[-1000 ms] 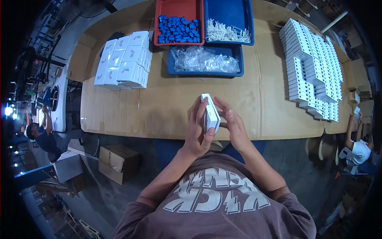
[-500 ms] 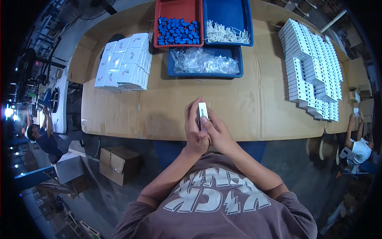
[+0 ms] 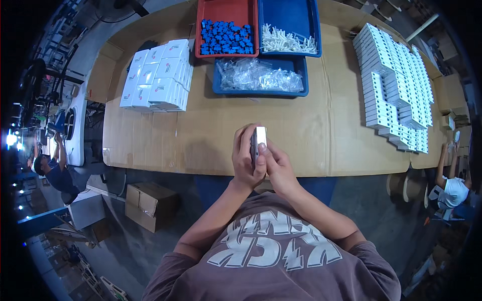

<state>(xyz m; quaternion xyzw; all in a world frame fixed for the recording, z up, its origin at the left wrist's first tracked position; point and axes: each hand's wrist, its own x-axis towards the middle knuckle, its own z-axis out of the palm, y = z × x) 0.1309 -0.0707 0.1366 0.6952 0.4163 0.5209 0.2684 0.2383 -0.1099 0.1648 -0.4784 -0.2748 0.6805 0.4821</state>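
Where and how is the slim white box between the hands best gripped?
Probably across its broad faces, from left and right: the slim white box shows a narrow edge upward, and the left hand and right hand flank it.

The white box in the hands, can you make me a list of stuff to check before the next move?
1. White box held by the left hand: ok.
2. Right hand touching it too: ok.
3. Every side of the box closed: cannot tell, the hands hide parts.
4. Blue pieces in the red tray: ok.
5. Clear plastic packets uncovered: ok.
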